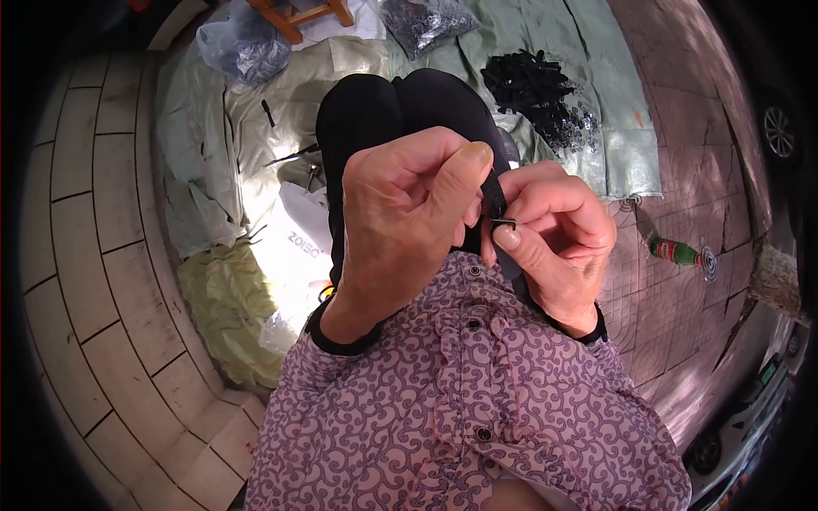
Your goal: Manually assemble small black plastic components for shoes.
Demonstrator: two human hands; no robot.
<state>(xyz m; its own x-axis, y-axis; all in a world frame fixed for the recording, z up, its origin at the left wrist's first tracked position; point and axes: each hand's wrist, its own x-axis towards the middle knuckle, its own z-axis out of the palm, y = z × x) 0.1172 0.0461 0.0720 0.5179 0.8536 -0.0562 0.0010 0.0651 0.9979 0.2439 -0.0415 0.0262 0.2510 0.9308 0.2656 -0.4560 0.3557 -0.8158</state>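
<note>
Near the frame's centre, our left hand [400, 213] pinched the black strap [494, 194] while our right hand [562, 230] gripped the dark buckle [504, 221]; we judged a flat, taut strap best.

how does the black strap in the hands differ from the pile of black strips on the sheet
The narrow black strap is one strip; the tangled pile of black strips holds many. The strap is held up between the left hand and the right hand; the pile lies loose on the pale green sheet. Both are black.
</note>
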